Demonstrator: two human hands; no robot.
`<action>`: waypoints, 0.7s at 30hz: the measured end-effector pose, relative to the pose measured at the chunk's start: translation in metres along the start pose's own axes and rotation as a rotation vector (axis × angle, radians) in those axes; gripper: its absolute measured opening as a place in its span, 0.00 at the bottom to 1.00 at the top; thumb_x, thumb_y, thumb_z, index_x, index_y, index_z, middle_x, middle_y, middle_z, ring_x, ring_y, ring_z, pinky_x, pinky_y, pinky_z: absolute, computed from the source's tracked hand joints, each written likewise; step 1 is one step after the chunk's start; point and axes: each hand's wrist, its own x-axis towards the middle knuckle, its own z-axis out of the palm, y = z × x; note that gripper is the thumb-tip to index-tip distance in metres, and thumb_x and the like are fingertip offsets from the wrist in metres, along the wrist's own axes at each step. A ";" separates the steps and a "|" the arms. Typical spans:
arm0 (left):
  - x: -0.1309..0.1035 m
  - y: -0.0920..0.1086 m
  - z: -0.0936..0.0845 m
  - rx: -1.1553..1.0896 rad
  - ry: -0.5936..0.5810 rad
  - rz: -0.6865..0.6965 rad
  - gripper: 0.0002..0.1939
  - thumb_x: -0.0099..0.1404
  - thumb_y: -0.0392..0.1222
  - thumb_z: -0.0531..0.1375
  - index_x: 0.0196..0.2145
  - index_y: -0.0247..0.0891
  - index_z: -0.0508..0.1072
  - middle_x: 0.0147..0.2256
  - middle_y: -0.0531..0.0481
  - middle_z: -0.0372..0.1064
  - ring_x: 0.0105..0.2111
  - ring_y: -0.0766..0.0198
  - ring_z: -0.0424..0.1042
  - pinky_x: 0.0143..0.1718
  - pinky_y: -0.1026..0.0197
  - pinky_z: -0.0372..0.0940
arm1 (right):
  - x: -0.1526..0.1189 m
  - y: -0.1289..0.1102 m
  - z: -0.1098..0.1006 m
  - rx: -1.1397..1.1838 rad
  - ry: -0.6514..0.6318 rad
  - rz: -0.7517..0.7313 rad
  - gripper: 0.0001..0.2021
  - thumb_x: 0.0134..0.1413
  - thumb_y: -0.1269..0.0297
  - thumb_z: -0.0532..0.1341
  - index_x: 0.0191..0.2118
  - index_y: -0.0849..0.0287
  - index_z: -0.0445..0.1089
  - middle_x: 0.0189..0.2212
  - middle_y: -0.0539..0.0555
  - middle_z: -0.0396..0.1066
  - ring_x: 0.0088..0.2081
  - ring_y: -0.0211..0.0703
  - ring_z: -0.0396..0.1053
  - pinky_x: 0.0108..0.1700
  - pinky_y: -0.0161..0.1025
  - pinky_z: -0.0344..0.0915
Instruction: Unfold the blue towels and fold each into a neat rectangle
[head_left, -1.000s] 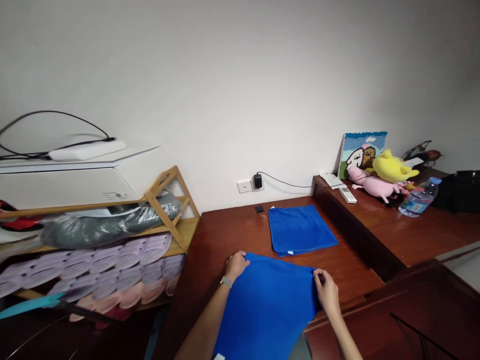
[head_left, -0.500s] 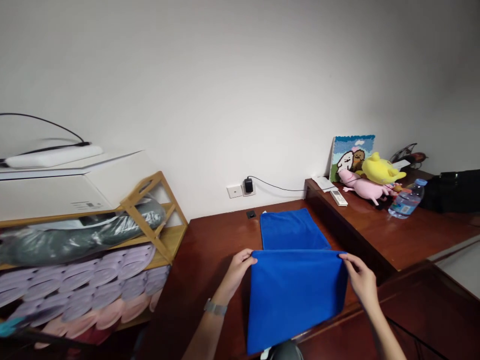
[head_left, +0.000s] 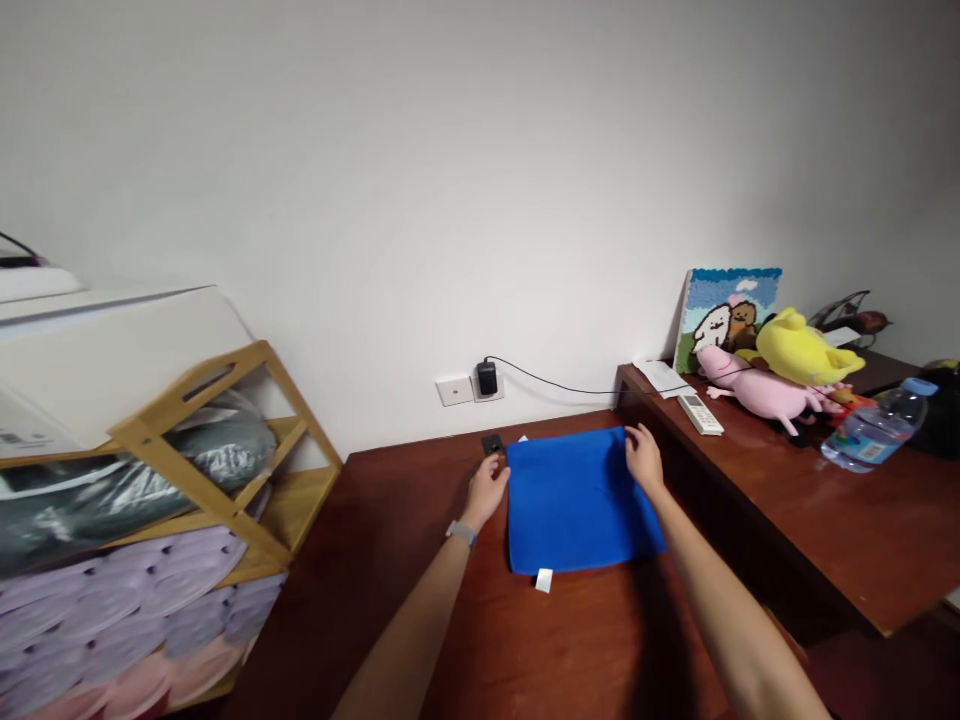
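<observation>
A blue cloth [head_left: 577, 510] lies flat on the dark red-brown wooden desk [head_left: 525, 650], with a small white tag sticking out at its near edge. It covers the place of the other blue cloth, of which no separate edge is clear. My left hand [head_left: 486, 492], a grey watch band [head_left: 461, 532] on its wrist, is just beside the cloth's upper left edge, fingers apart and holding nothing. By the upper right corner is my right hand [head_left: 643, 460]. Its fingers are slightly spread and loose, resting on or just over the cloth's edge.
To the right, a raised desk section [head_left: 810, 510] carries a white remote [head_left: 700, 414], pink and yellow plush toys [head_left: 806, 350], a dog picture [head_left: 727, 315] and a water bottle [head_left: 877, 430]. A black charger [head_left: 487, 377] is in the wall socket. At left stands a wooden rack [head_left: 225, 440] with slippers.
The cloth held up by both hands has been laid down over the one on the desk. Both hands moved forward and loosened from its corners. The view shifted slightly right.
</observation>
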 end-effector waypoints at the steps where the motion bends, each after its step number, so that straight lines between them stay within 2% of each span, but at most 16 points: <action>1: -0.012 -0.017 -0.001 0.045 -0.007 0.004 0.29 0.67 0.53 0.68 0.60 0.35 0.74 0.63 0.29 0.73 0.65 0.43 0.71 0.67 0.43 0.64 | -0.016 0.012 0.008 -0.042 -0.027 0.019 0.26 0.66 0.60 0.50 0.61 0.61 0.76 0.70 0.64 0.66 0.69 0.57 0.64 0.71 0.50 0.61; 3: -0.046 -0.055 -0.006 0.163 -0.029 0.065 0.25 0.71 0.51 0.63 0.61 0.38 0.74 0.65 0.35 0.73 0.66 0.47 0.70 0.70 0.44 0.62 | -0.055 0.042 0.014 -0.138 -0.085 0.055 0.27 0.67 0.55 0.50 0.63 0.57 0.75 0.71 0.62 0.65 0.69 0.60 0.64 0.71 0.54 0.61; 6: -0.112 -0.107 -0.026 0.346 -0.011 0.208 0.24 0.75 0.51 0.55 0.63 0.42 0.75 0.65 0.42 0.74 0.66 0.52 0.71 0.70 0.45 0.63 | -0.113 0.092 0.001 -0.224 -0.150 0.170 0.32 0.68 0.44 0.49 0.67 0.56 0.71 0.69 0.62 0.67 0.67 0.64 0.65 0.69 0.58 0.62; 9: -0.182 -0.153 -0.068 0.520 0.080 0.309 0.23 0.76 0.53 0.54 0.62 0.48 0.77 0.65 0.47 0.74 0.66 0.50 0.70 0.69 0.40 0.66 | -0.154 0.125 -0.018 -0.216 -0.183 0.300 0.38 0.65 0.35 0.49 0.67 0.57 0.70 0.66 0.65 0.70 0.65 0.67 0.68 0.67 0.60 0.64; 12: -0.237 -0.189 -0.122 0.699 0.241 0.407 0.21 0.73 0.54 0.57 0.56 0.48 0.81 0.60 0.45 0.78 0.62 0.44 0.75 0.65 0.35 0.70 | -0.170 0.130 -0.028 -0.174 -0.196 0.373 0.37 0.61 0.33 0.54 0.61 0.58 0.74 0.62 0.70 0.73 0.61 0.67 0.72 0.64 0.57 0.67; 14: -0.259 -0.202 -0.152 0.760 0.314 0.415 0.20 0.72 0.54 0.56 0.53 0.47 0.82 0.58 0.43 0.80 0.59 0.44 0.77 0.62 0.36 0.72 | -0.168 0.121 -0.032 -0.116 -0.233 0.420 0.33 0.59 0.35 0.57 0.54 0.58 0.77 0.56 0.69 0.77 0.57 0.66 0.76 0.61 0.54 0.69; 16: -0.267 -0.203 -0.169 0.784 0.361 0.387 0.20 0.72 0.53 0.54 0.47 0.45 0.83 0.53 0.42 0.82 0.55 0.45 0.79 0.59 0.40 0.74 | -0.157 0.110 -0.035 -0.050 -0.269 0.459 0.25 0.59 0.40 0.59 0.47 0.56 0.78 0.49 0.66 0.81 0.53 0.64 0.78 0.58 0.52 0.71; 18: -0.267 -0.195 -0.172 0.827 0.382 0.343 0.19 0.71 0.52 0.53 0.43 0.45 0.83 0.49 0.41 0.83 0.51 0.46 0.80 0.55 0.42 0.75 | -0.141 0.099 -0.041 -0.003 -0.265 0.480 0.20 0.59 0.45 0.60 0.42 0.56 0.77 0.45 0.64 0.83 0.52 0.62 0.79 0.56 0.50 0.71; 21: -0.263 -0.177 -0.160 0.939 0.368 0.312 0.20 0.71 0.50 0.51 0.45 0.44 0.82 0.49 0.40 0.82 0.51 0.45 0.79 0.54 0.42 0.73 | -0.116 0.089 -0.050 0.043 -0.202 0.497 0.18 0.59 0.47 0.61 0.43 0.56 0.76 0.45 0.62 0.83 0.51 0.59 0.79 0.55 0.47 0.71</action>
